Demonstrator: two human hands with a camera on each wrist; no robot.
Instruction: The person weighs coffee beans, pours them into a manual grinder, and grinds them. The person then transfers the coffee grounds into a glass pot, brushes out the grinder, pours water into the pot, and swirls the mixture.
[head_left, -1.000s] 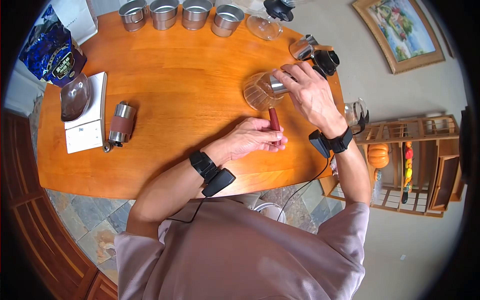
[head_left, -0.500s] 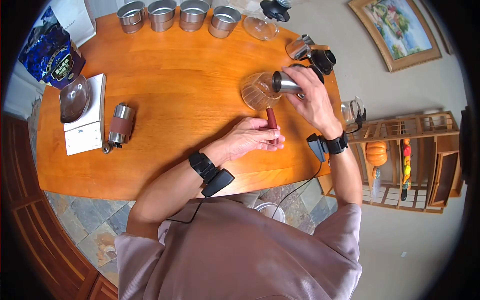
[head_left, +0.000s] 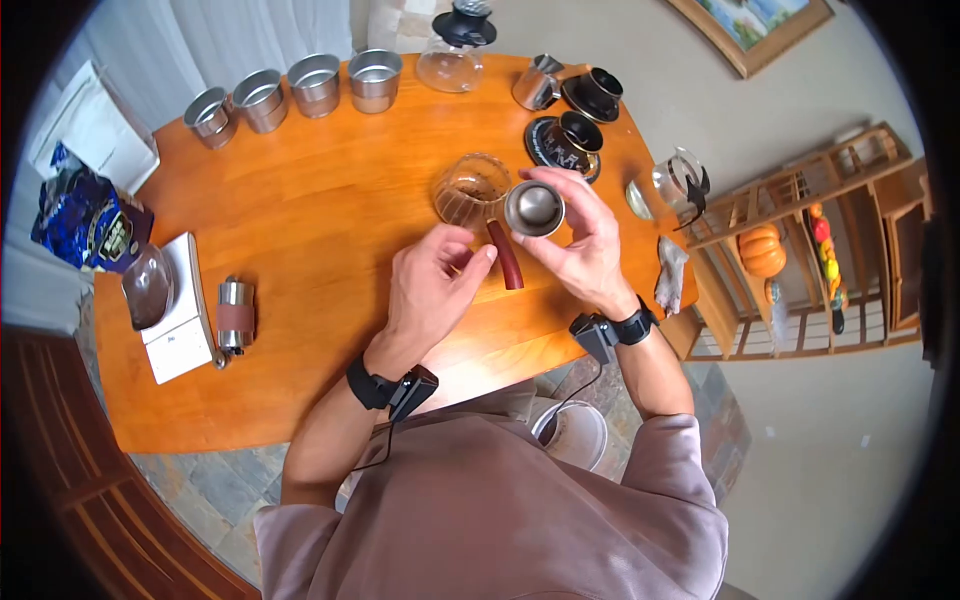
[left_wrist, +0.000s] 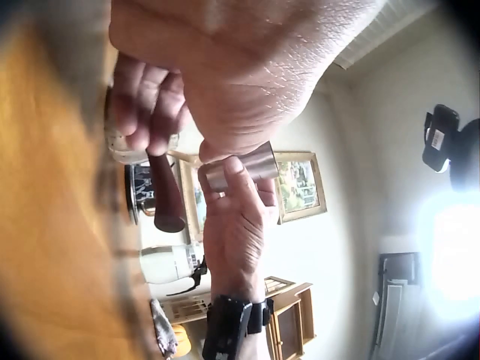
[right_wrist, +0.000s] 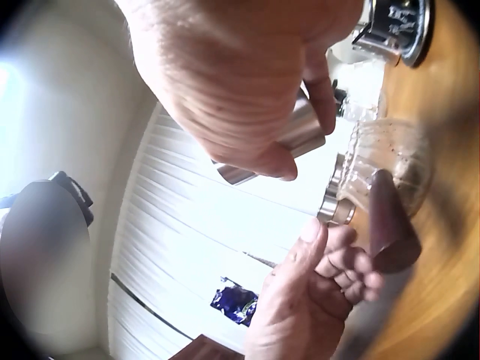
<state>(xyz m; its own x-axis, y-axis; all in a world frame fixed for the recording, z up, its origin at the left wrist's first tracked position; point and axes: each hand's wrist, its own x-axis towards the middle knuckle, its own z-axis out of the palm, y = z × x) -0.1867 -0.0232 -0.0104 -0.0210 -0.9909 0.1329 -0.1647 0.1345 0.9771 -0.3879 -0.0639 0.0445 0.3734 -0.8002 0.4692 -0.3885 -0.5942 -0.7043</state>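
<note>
My right hand grips a small steel cup, its round mouth facing up toward the head camera. Just left of the cup stands a ribbed glass pot with a dark red wooden handle; brown specks show inside the glass. Beside that handle is my left hand, fingers loosely bent and holding nothing. In the right wrist view the left hand lies apart from the handle, palm showing. The steel cup appears tilted in the left wrist view, with fingers around it.
Several steel cups line the table's far edge, near a glass server. Black cups on saucers and a steel pitcher stand beyond the pot. At left are a hand grinder, white scale and blue bag.
My left hand has let go of the red handle and drawn back. The right hand has moved the steel cup away from over the pot and turned its mouth up. The head view has swung.
</note>
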